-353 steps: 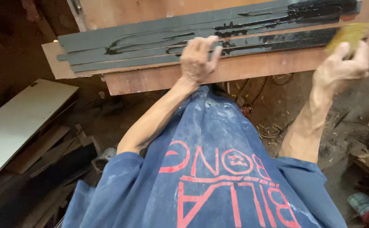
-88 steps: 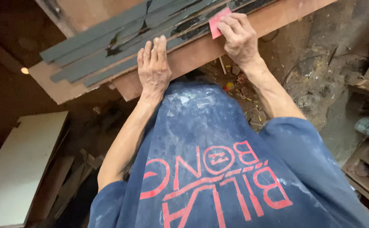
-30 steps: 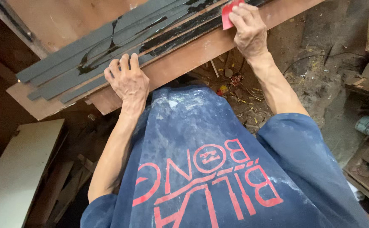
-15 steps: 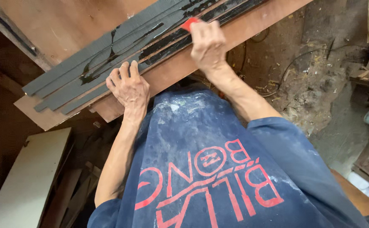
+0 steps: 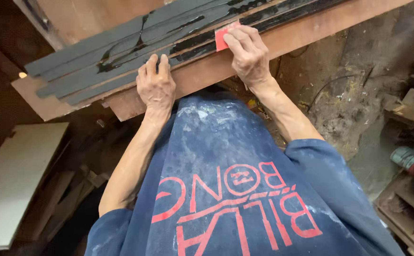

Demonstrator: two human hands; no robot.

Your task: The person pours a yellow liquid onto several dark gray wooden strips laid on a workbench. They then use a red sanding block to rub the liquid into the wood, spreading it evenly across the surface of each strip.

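Observation:
Several long grey-painted wooden strips [image 5: 121,42] lie side by side on a brown wooden board [image 5: 311,33], with dark wet patches along them. My right hand [image 5: 247,52] presses a small red sanding sheet [image 5: 222,38] flat onto the nearest strips. My left hand [image 5: 156,85] rests palm down on the board's front edge, fingers reaching onto the nearest grey strip. A blue shirt with red print fills the lower middle of the view.
A white panel [image 5: 12,180] leans at lower left beside stacked wood offcuts [image 5: 60,204]. Dirt floor with debris and a cable lies at right. A wooden shelf [image 5: 406,199] with a paint can [image 5: 408,159] stands at far right.
My right hand has slid the red sheet leftwards along the strips over the last second. My left hand stays pressed on the board's edge. The view has shifted a little.

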